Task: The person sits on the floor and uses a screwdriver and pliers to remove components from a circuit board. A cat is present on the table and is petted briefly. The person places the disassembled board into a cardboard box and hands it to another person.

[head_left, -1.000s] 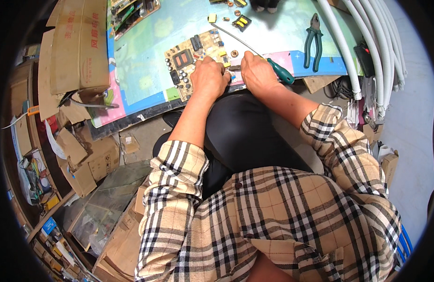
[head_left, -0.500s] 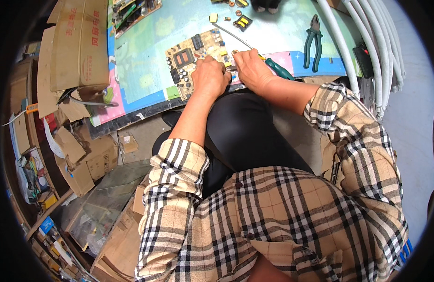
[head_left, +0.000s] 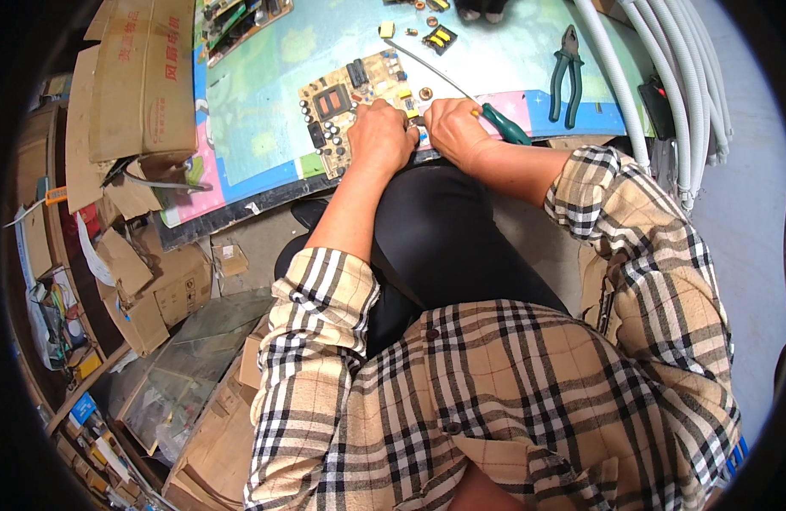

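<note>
A tan circuit board with capacitors, a boxy transformer and small yellow parts lies at the table's near edge. My left hand is closed on its lower right part, with the fingertips curled down and partly hidden. Beside the board's right edge, my right hand has its fingers curled in against the thumb; what they pinch is hidden. Just beyond those knuckles sits a small copper-coloured ring. A screwdriver with a green handle lies right of that hand, its long shaft slanting away to the far left.
Green-handled pliers lie further right, next to white corrugated tubes. Small components, one a black and yellow coil, lie at the far side. More circuit boards are at the far left, beside a cardboard box.
My right fingers have drawn back and curled in, leaving the copper-coloured ring in plain sight. My left hand stays on the board almost unmoved.
</note>
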